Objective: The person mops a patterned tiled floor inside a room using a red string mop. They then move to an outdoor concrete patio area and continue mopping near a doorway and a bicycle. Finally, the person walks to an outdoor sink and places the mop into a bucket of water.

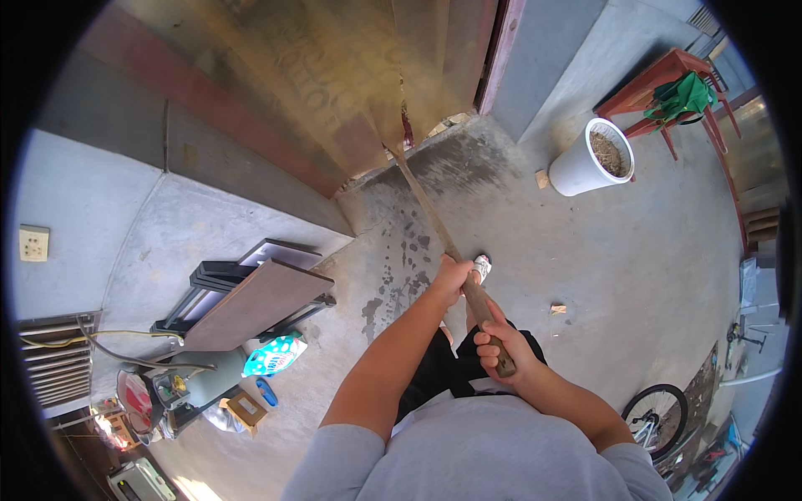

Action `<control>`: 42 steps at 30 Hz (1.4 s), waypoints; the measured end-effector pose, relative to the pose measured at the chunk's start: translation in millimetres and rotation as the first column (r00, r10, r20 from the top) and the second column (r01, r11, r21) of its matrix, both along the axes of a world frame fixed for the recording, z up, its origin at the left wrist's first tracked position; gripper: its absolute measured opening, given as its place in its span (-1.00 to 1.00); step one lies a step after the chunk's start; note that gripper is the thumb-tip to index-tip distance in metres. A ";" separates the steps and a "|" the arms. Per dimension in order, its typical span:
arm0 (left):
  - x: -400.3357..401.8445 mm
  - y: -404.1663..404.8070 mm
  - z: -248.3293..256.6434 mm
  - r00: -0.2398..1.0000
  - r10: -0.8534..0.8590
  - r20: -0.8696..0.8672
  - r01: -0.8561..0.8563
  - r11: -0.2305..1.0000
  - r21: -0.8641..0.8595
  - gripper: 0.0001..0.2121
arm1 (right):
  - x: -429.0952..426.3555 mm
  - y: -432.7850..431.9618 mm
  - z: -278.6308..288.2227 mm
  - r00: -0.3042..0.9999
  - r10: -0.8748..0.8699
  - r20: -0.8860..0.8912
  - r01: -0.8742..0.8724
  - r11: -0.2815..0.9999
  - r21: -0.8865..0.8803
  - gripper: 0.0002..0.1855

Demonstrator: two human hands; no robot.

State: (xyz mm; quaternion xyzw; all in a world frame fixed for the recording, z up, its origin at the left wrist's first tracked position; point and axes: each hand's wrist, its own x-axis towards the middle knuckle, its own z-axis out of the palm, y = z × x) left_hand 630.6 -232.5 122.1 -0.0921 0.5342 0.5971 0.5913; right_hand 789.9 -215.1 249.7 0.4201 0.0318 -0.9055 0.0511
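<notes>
My left hand (450,280) is wrapped around the middle of a long wooden pole (426,203). Lower down, my right hand (506,346) grips the same pole close to its butt end, near my waist. The pole slants up and away to the foot of a yellowish metal door (351,81). Its far end is blurred against the door, so I cannot tell what is fixed there. Dark red strips (407,128) hang beside that end. Below the door, the concrete floor (601,250) carries dark wet streaks and splashes.
At right stand a white bucket (579,160) and a red wooden chair (651,91) bearing a green bag (686,97). Boards (263,307) lean on the left wall near a blue package (274,355) and cardboard box (244,410). A bicycle wheel (655,416) shows lower right.
</notes>
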 end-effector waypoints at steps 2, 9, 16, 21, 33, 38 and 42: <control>8.3 -11.7 -7.5 0.998 0.049 -0.039 -0.049 0.999 0.022 -0.69 | 0.7 -12.1 5.2 0.999 0.034 0.037 -0.034 0.999 0.019 -0.37; 10.7 -9.3 -13.5 0.991 0.117 -0.067 -0.119 0.992 -0.029 -0.77 | 2.4 -15.8 6.9 0.999 0.032 0.021 -0.032 0.999 -0.010 -0.39; 28.5 -16.5 -1.9 0.991 0.108 -0.084 -0.111 0.993 -0.031 -0.79 | 6.4 -6.6 -21.7 1.000 -0.010 -0.019 0.008 0.996 -0.094 -0.52; 76.7 9.3 54.8 0.999 0.048 -0.018 -0.044 0.984 0.173 -0.73 | 17.9 76.1 -26.2 0.975 -0.052 -0.214 0.007 0.979 -0.206 -0.77; 154.0 72.9 58.2 0.989 0.143 -0.045 -0.131 0.970 0.206 -0.83 | 91.3 117.5 -10.5 0.962 -0.013 -0.271 -0.039 0.982 -0.186 -0.94; 155.8 88.9 55.9 0.969 0.240 0.063 -0.248 0.928 0.277 -0.81 | 83.6 144.6 -26.0 0.950 0.074 -0.304 -0.137 0.971 -0.193 -0.96; 172.7 107.5 65.9 0.945 0.322 0.062 -0.325 0.892 0.313 -0.82 | 94.2 166.3 -24.8 0.933 -0.008 -0.360 -0.101 0.954 -0.282 -0.95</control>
